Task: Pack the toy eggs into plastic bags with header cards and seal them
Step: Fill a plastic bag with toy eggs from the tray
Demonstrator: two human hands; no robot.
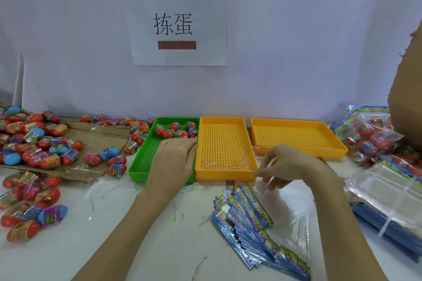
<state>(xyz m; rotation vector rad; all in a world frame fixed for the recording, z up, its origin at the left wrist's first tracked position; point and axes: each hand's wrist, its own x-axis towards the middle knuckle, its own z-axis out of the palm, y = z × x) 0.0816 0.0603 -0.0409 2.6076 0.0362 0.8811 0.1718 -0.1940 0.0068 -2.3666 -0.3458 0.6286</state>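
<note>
Several wrapped toy eggs (175, 131) lie at the far end of a green perforated tray (141, 162). My left hand (174, 158) lies flat over the tray's near half, fingers straight and pointing toward the eggs. My right hand (285, 166) hovers by the near corner of the middle yellow tray (225, 150), its fingers curled round a clear plastic bag (285, 203) that hangs down over the table. A fanned stack of blue header cards (253, 223) lies below that hand.
A large pile of loose toy eggs (34, 143) covers torn cardboard at the left. A second yellow tray (296, 138) stands at the back right. Filled bags (374, 139) and a stack of clear bags (388, 194) lie at the right. A paper sign (178, 25) hangs on the wall.
</note>
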